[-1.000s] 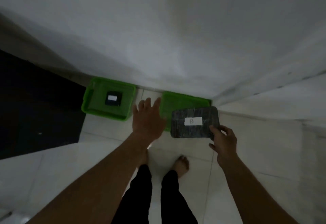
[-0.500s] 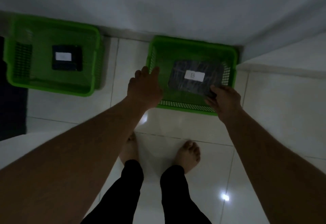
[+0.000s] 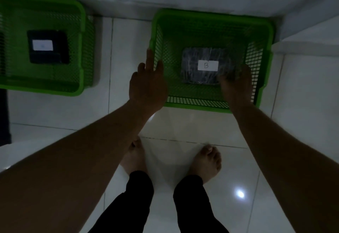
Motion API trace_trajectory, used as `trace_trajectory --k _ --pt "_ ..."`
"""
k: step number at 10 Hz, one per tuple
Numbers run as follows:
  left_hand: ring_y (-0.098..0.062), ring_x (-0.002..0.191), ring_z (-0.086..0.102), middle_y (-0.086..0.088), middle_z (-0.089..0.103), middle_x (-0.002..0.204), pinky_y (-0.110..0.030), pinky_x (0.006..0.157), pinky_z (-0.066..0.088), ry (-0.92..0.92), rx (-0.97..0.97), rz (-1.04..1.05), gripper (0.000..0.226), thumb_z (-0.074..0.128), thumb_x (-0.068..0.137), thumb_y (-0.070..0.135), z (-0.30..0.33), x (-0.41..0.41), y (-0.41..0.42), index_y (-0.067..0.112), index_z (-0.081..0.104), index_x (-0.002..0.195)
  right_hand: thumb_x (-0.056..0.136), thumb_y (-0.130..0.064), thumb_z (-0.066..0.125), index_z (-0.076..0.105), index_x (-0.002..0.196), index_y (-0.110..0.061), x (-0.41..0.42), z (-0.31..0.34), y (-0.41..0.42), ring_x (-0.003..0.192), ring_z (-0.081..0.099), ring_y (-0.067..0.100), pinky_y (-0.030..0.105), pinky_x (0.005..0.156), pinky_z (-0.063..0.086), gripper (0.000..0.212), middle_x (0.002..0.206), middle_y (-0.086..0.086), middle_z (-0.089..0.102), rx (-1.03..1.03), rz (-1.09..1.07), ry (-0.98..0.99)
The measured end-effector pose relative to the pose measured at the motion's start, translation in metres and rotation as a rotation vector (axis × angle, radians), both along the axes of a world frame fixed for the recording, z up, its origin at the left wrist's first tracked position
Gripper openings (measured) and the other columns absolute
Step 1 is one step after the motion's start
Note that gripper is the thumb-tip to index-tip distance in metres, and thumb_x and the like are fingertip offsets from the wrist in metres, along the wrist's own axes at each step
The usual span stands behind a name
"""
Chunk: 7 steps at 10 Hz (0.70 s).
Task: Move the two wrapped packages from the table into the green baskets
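Wrapped package B [image 3: 201, 66] lies flat inside the right green basket [image 3: 264, 36], long axis left-right, label upward, its near-right corner under the right hand [image 3: 236, 84], grip indiscernible; left hand [image 3: 146, 84] spread empty at the basket's left rim.

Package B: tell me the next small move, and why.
Probably open the right hand and lift it clear. The package marked B already lies low inside the right green basket, with that hand's grip on its near right corner. The other package is in the left basket.
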<state>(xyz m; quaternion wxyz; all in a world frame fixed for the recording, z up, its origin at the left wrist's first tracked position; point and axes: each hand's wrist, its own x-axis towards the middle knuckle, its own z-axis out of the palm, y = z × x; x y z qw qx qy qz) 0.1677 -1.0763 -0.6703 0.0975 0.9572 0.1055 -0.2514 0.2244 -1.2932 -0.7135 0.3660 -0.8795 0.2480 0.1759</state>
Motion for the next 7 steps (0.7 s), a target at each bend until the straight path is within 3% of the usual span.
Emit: trace_trajectory --k 1,2,3,5,7 --pt "-0.039 0.134 0.036 -0.015 -0.007 0.165 -0.048 0.096 0.048 0.013 0.017 -0.003 0.069 0.053 0.093 0.029 0.000 0.000 -0.004 0.013 0.024 0.153 0.089 -0.027 0.059 0.043 0.140 -0.020 -0.016 0.008 0.012 0.118 0.052 0.032 0.047 0.084 0.055 0.054 0.138 0.015 0.048 -0.231 0.440 -0.169" --pt "-0.040 0.137 0.033 -0.016 -0.010 0.165 -0.049 0.098 0.047 0.025 0.000 0.002 0.070 0.053 0.093 0.031 -0.002 0.001 -0.005 0.013 0.023 0.154 0.088 -0.025 0.060 0.038 0.144 -0.025 -0.025 0.006 0.020 0.139 0.033 0.035 0.053 0.100 0.047 0.060 0.155 0.010 0.032 -0.336 0.763 0.022" --pt "-0.041 0.139 0.029 -0.017 -0.012 0.164 -0.050 0.100 0.044 0.045 0.018 -0.017 0.075 0.056 0.091 0.033 -0.002 0.001 -0.005 0.014 0.020 0.155 0.086 -0.029 0.063 0.038 0.144 -0.027 -0.027 0.005 0.026 0.142 0.027 0.037 0.054 0.105 0.040 0.063 0.158 0.009 0.026 -0.375 0.805 0.121" --pt "-0.041 0.144 0.022 -0.018 -0.007 0.165 -0.052 0.111 0.035 0.118 0.028 -0.062 0.073 0.052 0.095 0.038 0.012 0.003 -0.001 0.018 0.016 0.156 0.086 -0.028 0.064 0.041 0.143 -0.025 -0.022 0.021 0.027 0.138 0.032 0.038 0.050 0.106 0.040 0.062 0.154 0.010 0.029 -0.346 0.840 0.194" --pt "-0.039 0.144 0.022 -0.019 0.007 0.164 -0.052 0.116 0.028 0.082 0.055 -0.107 0.074 0.054 0.093 0.039 0.080 0.005 -0.005 0.021 0.018 0.155 0.091 -0.026 0.052 0.041 0.144 -0.026 -0.015 0.095 0.041 0.136 0.039 0.037 0.054 0.107 0.041 0.054 0.156 0.010 0.034 -0.320 0.792 0.035"
